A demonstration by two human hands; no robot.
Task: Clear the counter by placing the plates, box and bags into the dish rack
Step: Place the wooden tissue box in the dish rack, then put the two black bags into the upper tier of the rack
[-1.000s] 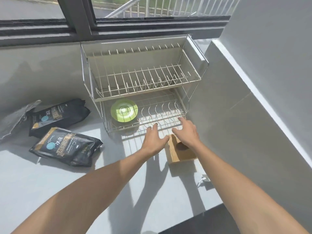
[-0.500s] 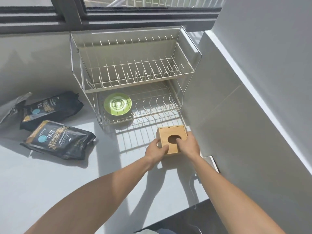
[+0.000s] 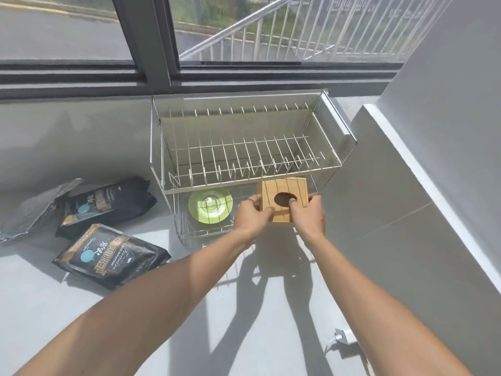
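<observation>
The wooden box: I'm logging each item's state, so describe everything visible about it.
The wooden box looks like light bamboo or wood, squarish, with an oval hole in its top face. Both hands hold it off the counter, left hand and right hand gripping opposite sides. It is tilted slightly and sits at the front of the dish rack, beside the green plate.

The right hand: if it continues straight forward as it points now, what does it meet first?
Probably the dish rack: the right hand grips the wooden box just before its front edge, though depth is unclear.

plate (image 3: 210, 207) in rack's (image 3: 252, 158) lower tier; bags (image 3: 111, 257) left of rack
</observation>
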